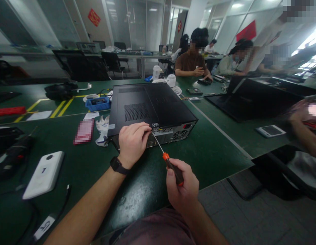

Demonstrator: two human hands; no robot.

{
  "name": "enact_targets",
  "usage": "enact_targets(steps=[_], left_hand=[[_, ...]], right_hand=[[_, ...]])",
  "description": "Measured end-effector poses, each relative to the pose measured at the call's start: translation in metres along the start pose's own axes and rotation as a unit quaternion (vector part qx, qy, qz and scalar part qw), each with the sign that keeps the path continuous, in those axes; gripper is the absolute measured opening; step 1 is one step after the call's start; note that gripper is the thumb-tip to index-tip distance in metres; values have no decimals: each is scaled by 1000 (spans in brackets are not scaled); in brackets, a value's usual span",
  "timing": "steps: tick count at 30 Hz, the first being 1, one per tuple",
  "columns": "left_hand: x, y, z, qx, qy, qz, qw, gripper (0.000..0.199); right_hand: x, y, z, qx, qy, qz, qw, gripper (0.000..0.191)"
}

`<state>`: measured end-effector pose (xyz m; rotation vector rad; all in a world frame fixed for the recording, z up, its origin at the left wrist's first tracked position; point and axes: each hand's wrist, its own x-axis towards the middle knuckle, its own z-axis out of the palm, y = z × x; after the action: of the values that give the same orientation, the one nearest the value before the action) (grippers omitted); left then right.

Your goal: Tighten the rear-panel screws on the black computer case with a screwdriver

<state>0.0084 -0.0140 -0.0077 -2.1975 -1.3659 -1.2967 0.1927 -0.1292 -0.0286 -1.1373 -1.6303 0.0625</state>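
Observation:
A black desktop computer case (160, 102) lies flat on the green table, its rear panel with ports and a fan grille facing me. My right hand (185, 185) is wrapped round the dark handle of a screwdriver (176, 170) with orange ends. Its thin shaft slants up and left, with the tip at the case's rear top edge. Beside that tip, my left hand (134, 141) rests on the edge with thumb and fingers pinched together. Whatever lies between those fingertips is too small to make out. A dark watch is on my left wrist.
Left of the case are a white glove (103, 131), a blurred pink packet (84, 131) and a blue tray (97, 104) of small parts. Nearer lie a white power bank (44, 175) and a cable. Another open case (239, 98) and a phone (270, 131) are rightward; several people sit beyond.

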Motion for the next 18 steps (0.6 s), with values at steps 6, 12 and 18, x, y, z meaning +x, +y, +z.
enact_targets(steps=[6,12,18], left_hand=[[0,0,-1,4,-1,7,1000,6],[0,0,-1,-1,-6,0,1000,6],[1,1,-2,5,-3,4,1000,6]], right_hand=[[-1,2,0,10,-3,3,1000,25],[-2,3,1,13,-7,-1,1000,24],[0,1,0,13,-7,-7,1000,24]])
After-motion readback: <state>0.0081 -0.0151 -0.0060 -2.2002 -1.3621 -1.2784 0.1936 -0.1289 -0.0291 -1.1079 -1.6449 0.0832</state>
